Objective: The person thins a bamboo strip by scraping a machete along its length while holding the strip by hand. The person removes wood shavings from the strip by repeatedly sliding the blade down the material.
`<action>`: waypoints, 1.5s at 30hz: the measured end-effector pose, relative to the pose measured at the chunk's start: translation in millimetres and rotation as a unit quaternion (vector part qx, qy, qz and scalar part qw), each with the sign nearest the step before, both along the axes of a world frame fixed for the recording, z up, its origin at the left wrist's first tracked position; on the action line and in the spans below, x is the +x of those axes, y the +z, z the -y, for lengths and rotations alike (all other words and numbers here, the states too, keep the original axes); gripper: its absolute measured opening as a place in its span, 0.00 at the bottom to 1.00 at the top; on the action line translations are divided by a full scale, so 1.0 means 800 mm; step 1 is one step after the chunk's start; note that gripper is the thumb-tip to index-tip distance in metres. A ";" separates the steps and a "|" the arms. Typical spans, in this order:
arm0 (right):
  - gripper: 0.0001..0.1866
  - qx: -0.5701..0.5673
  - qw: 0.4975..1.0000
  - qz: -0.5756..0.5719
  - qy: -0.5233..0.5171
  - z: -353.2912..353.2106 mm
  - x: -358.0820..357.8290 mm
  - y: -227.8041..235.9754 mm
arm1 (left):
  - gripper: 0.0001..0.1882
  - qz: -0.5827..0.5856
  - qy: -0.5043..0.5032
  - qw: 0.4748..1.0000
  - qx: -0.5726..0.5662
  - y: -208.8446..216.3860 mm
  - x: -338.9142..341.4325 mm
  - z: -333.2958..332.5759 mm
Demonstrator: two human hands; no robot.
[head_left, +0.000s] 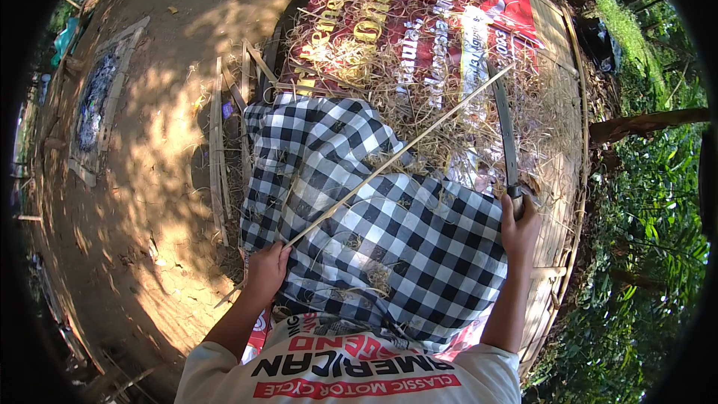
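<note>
Okay, so from where I stood both hands were loaded. Left hand (267,269) was closed on a thin pale strip (384,167), gripping near its close end; a short tail seemed to poke out behind the fist. Right hand (520,226) was wrapped around the handle of a long knife (505,131), blade pointing toward the platform's far edge.

Strip ran diagonally over the checked cloth (419,232) on the lap, from near the left edge of the platform (557,172) toward its far right corner. Its far end crossed the blade near the tip; couldn't tell if they touched. Curly shavings (336,56) were heaped on the red banner (516,7), a few on the cloth. Bare slats showed along the right edge.

My read: shaving step, likely lining up a stroke. No curl visible coming off the blade. Next stroke would call for a firm left grip, strip backed by the cloth, blade laid shallow along it, left fingers clear of its path.
</note>
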State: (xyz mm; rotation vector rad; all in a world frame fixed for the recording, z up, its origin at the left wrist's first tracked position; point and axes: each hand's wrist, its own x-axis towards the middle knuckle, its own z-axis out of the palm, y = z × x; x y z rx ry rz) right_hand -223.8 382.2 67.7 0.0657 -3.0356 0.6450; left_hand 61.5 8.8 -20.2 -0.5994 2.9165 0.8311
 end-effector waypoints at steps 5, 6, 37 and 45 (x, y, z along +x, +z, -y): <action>0.23 -0.111 0.991 -0.024 -0.076 0.021 -0.004 -0.018 | 0.11 0.020 -0.015 0.999 -0.020 0.004 0.001 0.001; 0.22 -0.189 0.976 0.014 -0.111 0.024 -0.008 -0.011 | 0.11 0.023 -0.016 0.999 -0.025 0.005 0.000 -0.001; 0.30 0.083 0.894 -0.033 0.439 0.099 0.005 -0.049 | 0.08 0.010 -0.070 0.996 0.056 -0.006 0.000 0.014; 0.27 0.170 0.956 0.001 0.238 0.020 -0.065 -0.025 | 0.09 0.013 -0.082 0.996 0.028 -0.005 0.000 0.014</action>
